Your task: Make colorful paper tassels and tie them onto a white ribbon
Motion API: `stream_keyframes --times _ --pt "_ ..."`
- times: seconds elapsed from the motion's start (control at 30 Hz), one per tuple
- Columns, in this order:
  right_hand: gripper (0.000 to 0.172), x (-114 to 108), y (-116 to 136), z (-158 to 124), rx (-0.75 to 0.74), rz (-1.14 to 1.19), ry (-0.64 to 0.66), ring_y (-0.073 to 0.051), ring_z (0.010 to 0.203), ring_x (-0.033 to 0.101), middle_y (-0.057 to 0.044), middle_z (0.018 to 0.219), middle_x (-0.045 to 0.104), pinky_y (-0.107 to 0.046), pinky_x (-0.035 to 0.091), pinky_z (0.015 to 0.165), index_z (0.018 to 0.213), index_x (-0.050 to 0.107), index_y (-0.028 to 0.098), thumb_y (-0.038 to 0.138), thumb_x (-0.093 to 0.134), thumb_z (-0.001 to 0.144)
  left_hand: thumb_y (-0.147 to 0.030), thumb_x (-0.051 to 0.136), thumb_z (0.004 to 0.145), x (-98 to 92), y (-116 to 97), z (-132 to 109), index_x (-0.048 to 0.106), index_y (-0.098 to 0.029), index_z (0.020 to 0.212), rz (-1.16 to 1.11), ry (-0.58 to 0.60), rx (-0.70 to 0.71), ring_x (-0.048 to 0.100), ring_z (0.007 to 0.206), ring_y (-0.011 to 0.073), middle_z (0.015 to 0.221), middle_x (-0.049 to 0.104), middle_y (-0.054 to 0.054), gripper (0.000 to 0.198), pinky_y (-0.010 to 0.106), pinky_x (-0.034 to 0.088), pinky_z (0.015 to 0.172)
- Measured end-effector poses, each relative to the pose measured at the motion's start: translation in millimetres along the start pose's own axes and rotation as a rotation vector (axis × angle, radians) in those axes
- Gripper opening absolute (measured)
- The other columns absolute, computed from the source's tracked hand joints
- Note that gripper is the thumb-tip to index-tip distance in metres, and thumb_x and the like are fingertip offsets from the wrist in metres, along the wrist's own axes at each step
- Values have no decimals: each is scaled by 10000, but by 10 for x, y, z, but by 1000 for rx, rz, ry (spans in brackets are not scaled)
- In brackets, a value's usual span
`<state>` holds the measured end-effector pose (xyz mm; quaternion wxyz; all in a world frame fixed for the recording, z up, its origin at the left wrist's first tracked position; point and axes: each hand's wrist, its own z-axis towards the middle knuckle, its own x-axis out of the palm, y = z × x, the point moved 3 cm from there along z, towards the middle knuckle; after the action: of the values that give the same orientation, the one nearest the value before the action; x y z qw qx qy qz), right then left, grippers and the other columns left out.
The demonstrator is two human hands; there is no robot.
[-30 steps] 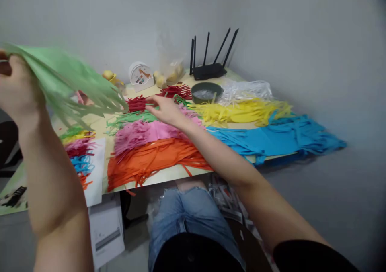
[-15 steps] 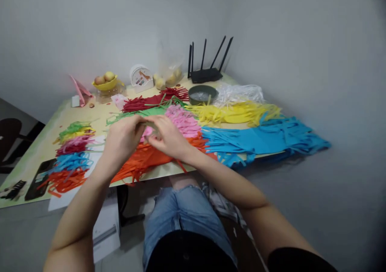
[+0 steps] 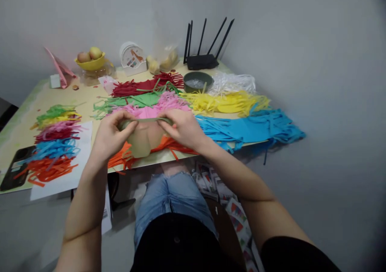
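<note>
A thin see-through plastic bag (image 3: 141, 142) hangs between my two hands, its top edge stretched level. My left hand (image 3: 113, 134) pinches the edge at its left end between thumb and fingers. At the other end, my right hand (image 3: 181, 128) pinches the same edge. Behind and below the bag lie bundles of cut strips: a pink bundle (image 3: 147, 112) just beyond my fingers and an orange bundle (image 3: 177, 144) near the table's front edge. To the right of my right hand spreads a blue bundle (image 3: 256, 129), partly hanging over the edge.
Further back are green strips (image 3: 135, 100), red strips (image 3: 138, 88), yellow strips (image 3: 226, 102), white strips (image 3: 237, 83), a dark round bowl (image 3: 197, 88) and a router (image 3: 201, 61). Mixed coloured strips (image 3: 57, 145) lie on paper (image 3: 86, 143) beside a phone (image 3: 13, 171) at left.
My hands have moved apart, and the plastic bag between them now shows stretched and hanging down. The view has shifted, so the table things sit further left and higher.
</note>
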<state>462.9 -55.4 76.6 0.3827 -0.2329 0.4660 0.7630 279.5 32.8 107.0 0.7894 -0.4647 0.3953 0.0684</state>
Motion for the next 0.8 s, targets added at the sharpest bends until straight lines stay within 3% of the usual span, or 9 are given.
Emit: stream_keyframes --times 0.1,0.2,0.37,0.57,0.8 --pt "168 -218 6 22 46 143 63 -161 766 621 -19 822 694 -258 453 744 894 674 179 273 542 939 -498 653 743 12 106 5 658 -202 841 -55 153 -25 639 753 186 826 689 35 312 272 528 670" --pt "141 -355 3 51 54 208 37 -155 821 616 -17 892 687 -243 442 756 943 654 173 297 605 896 -538 692 736 79 181 -5 680 -180 836 -198 265 -58 650 754 198 811 697 45 371 287 552 691" --pt "202 -233 -118 33 41 306 152 -130 688 545 2 723 616 -235 399 647 753 604 156 322 649 859 -518 817 678 136 243 -56 716 -141 914 -464 136 -100 640 695 178 819 712 61 456 263 547 612" --pt "288 -165 -199 -58 18 480 10 -189 906 630 -53 989 723 -289 487 807 1021 692 142 368 710 844 -460 894 634 199 348 -143 726 -146 835 -669 19 -138 614 614 137 751 700 45 409 218 532 541" --pt "139 -130 -194 -170 -4 650 -69 -143 839 678 -30 927 755 -252 519 765 927 753 167 245 645 891 -376 907 620 221 371 -232 766 -179 761 -858 -26 -138 583 564 110 692 691 29 281 208 483 526"
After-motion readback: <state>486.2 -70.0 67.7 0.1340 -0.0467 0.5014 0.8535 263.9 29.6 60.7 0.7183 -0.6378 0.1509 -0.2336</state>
